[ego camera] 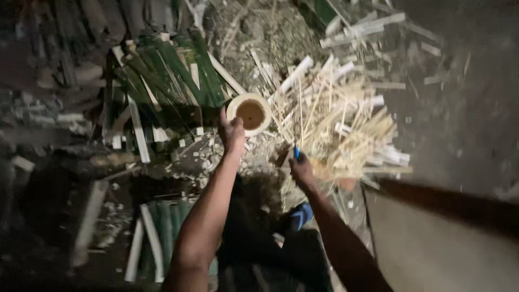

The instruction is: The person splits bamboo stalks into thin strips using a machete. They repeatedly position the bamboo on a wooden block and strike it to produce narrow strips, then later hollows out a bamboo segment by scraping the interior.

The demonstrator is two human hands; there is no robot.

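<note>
Dim ground (459,124) lies strewn with split bamboo strips (346,124). Left hand (231,132) grips an upright bamboo tube (250,113) mid-ground; right hand (300,168) is closed around a blue-handled tool (297,153).

Dim light over a dirt floor (465,124), littered with pale split strips (346,124) and green bamboo slats (173,75).

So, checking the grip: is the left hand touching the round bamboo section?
Touching. The head view shows the left hand gripping the edge of the bamboo section, fingers overlapping its rim.
</note>
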